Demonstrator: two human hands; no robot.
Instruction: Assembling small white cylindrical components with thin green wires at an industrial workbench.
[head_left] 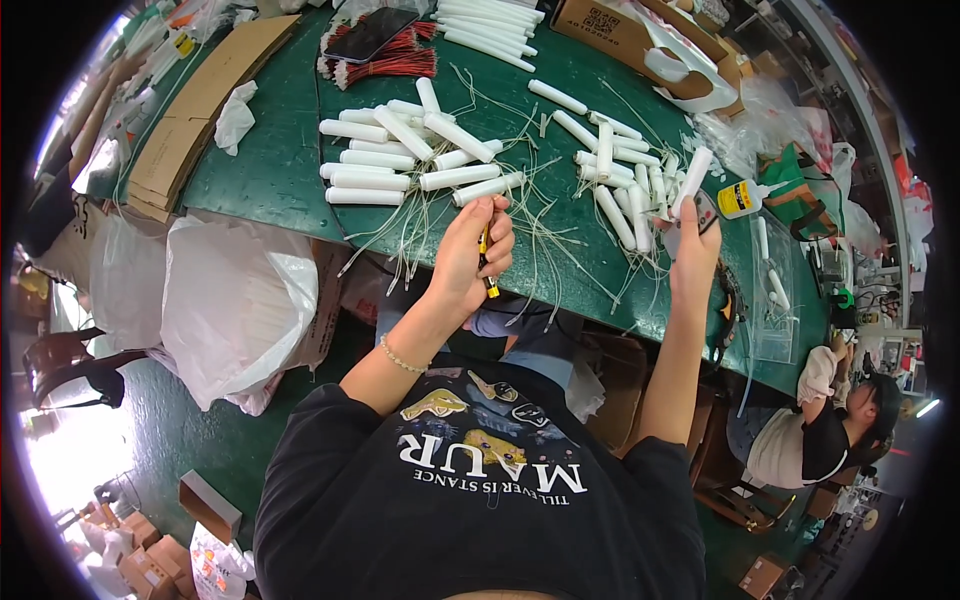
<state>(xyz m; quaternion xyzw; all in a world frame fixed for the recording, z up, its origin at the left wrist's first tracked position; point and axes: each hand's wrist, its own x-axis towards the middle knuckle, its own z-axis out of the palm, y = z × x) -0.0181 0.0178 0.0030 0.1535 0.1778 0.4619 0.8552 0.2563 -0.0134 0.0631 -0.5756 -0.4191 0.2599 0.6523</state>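
My left hand (pixel 474 250) is closed around a slim yellow-and-black tool (pixel 491 284) at the table's near edge; its kind is hidden by my fingers. Just beyond that hand lies a pile of white tubes (pixel 458 176) with thin pale wires trailing toward me. To the right, my right hand (pixel 697 240) grips a white tube (pixel 692 172), tilted upward. A flat greyish piece with reddish spots (pixel 705 212) shows beside the same fingers; I cannot tell what it is. A second heap of wired white tubes (pixel 613 215) lies left of this hand.
A yellow-labelled glue bottle (pixel 740 199) lies right of my right hand, near a clear plastic tray (pixel 775 335). Farther back are red wire bundles (pixel 400 62) under a phone (pixel 372 35), and an open carton (pixel 640 40). Another person (pixel 815 425) sits at the right.
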